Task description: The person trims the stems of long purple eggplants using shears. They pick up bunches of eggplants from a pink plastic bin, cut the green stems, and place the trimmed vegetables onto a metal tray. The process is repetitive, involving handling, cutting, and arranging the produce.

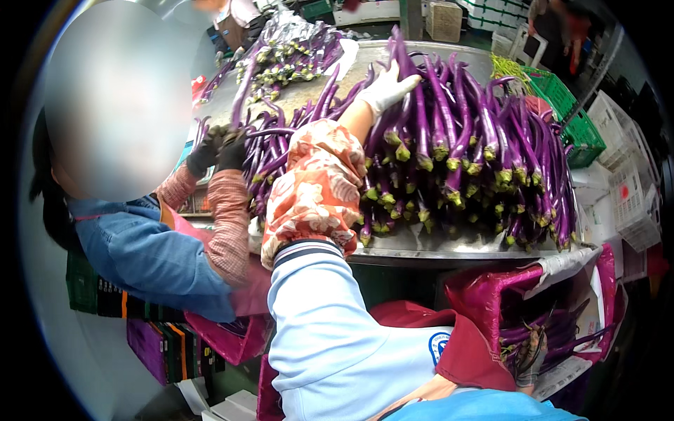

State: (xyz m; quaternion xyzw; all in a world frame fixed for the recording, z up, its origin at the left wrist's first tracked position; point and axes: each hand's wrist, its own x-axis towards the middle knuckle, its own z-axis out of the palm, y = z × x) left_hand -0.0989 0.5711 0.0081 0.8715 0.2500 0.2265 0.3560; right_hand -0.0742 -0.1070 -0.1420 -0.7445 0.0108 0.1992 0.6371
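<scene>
My left hand (388, 90), in a white glove below a floral sleeve cover, grips a long purple eggplant (401, 59) above the pile. The eggplant is blurred. Many more eggplants (463, 121) lie stacked on the metal table (421, 253), most with their green stem ends towards me. Low on the right, my right hand (533, 347) is down inside a crate lined with shiny magenta film (518, 281) and printed paper. It rests among the eggplants (566, 337) there; its fingers are partly hidden, so their grip is unclear.
At my left a co-worker in dark gloves (218, 147) holds an eggplant upright. Bagged eggplants (300, 47) lie at the table's far side. A green crate (568, 116) and white crates (632, 194) stand right. Stacked crates (168, 352) sit lower left.
</scene>
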